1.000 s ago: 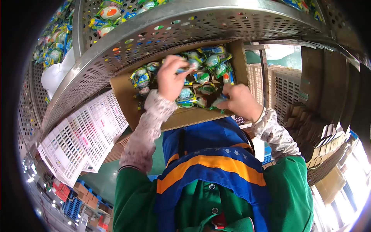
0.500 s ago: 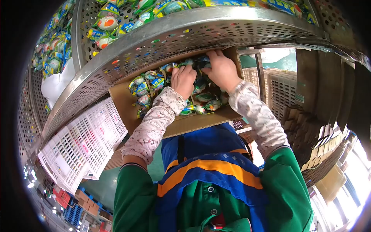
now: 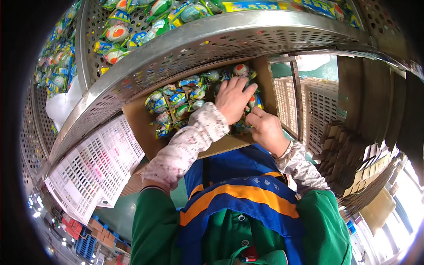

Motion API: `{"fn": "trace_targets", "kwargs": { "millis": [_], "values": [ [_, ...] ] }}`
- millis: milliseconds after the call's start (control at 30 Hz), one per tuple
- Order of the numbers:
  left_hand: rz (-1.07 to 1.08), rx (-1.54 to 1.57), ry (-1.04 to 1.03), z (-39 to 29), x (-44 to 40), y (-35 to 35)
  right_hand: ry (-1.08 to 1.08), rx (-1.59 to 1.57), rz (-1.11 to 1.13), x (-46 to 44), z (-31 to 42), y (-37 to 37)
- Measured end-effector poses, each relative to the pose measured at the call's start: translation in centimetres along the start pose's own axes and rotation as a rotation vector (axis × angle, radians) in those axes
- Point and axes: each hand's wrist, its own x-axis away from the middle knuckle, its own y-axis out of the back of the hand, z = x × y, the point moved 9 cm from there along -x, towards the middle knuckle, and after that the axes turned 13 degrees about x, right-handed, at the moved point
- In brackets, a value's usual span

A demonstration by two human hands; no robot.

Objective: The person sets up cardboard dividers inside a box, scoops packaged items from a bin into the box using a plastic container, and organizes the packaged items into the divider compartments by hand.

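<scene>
A cardboard box (image 3: pixel 137 115) lies in front of my body, with thin cardboard dividers and several wrapped round packets (image 3: pixel 178 98) inside. My left hand (image 3: pixel 234 99) is over the right half of the box, palm down, its fingers spread across the packets beneath. Beside it, at the box's right front corner, my right hand (image 3: pixel 267 130) has its fingers bent together at a packet; what they pinch is hidden. One packet with a red spot (image 3: pixel 241 70) shows beyond my left hand, near the far right corner.
A perforated metal tray (image 3: pixel 194 33) full of similar packets curves above the box. White plastic crates (image 3: pixel 95 161) stand at the left, another crate (image 3: pixel 320 108) at the right. Stacked cardboard (image 3: pixel 369 101) fills the far right.
My left hand has moved right across the packets and spread out. My right hand went from the box's far right corner back toward its near right corner, its fingers now closed.
</scene>
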Motion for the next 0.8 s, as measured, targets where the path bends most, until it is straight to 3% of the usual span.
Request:
{"fn": "trace_targets", "kwargs": {
  "millis": [67,133,200,267,333,533,600,733,800],
  "values": [
    [-0.036,-0.010,-0.060,0.9,-0.6,-1.5,0.008,0.038,0.019,0.3,0.1,0.2],
    [0.008,0.032,0.031,3.1,-0.9,-2.4,0.004,0.048,0.009,0.7,-0.4,0.6],
    [-0.094,0.189,0.079,4.2,-0.7,-1.0,-0.002,0.055,0.001,0.9,-1.1,0.9],
    [-0.301,0.410,0.182,6.2,0.1,1.4,-0.020,-0.014,-0.054,1.0,-1.8,1.6],
    [-0.327,0.588,0.380,9.9,0.7,1.5,-0.004,-0.042,-0.080,1.1,-2.0,1.5],
    [-0.270,0.599,0.377,9.6,0.7,1.6,0.025,-0.024,-0.208,-2.6,-1.3,3.1],
    [-0.364,0.552,0.336,9.4,0.8,2.1,0.073,0.203,-0.252,-5.1,-1.2,3.1],
    [-0.382,0.582,0.384,9.2,1.3,2.2,0.116,0.577,-0.030,-10.2,-4.4,-3.5],
    [-0.405,0.646,0.384,9.5,1.7,1.7,0.172,0.784,0.240,-11.6,-4.6,-7.3]
  ]
}}
